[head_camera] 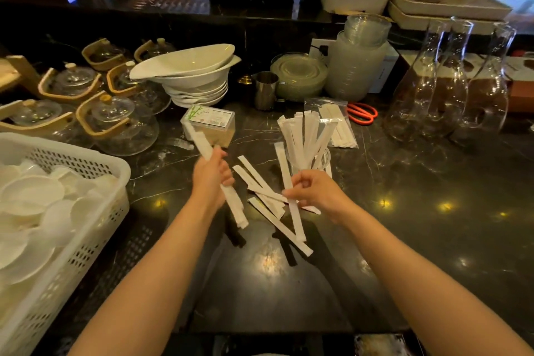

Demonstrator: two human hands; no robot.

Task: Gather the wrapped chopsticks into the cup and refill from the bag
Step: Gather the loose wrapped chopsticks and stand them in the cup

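My left hand (212, 173) grips a small bundle of wrapped chopsticks (232, 205), slanted from upper left to lower right above the dark counter. My right hand (313, 189) pinches a single wrapped pair (284, 165) that stands nearly upright, just left of the clear glass cup (322, 160). Several wrapped pairs (306, 131) fan out of that cup. Several more loose pairs (260, 185) lie crossed on the counter between my hands. A clear plastic bag (332, 117) with more wrapped chopsticks inside lies flat behind the cup.
A toothpick box (212, 124) stands behind my left hand. Red-handled scissors (362, 113) lie by the bag. A white basket of lids (86, 211) fills the left. Stacked bowls (196, 78), a steel jug (265, 89), plate stacks (299, 72) and glass carafes (450, 81) line the back.
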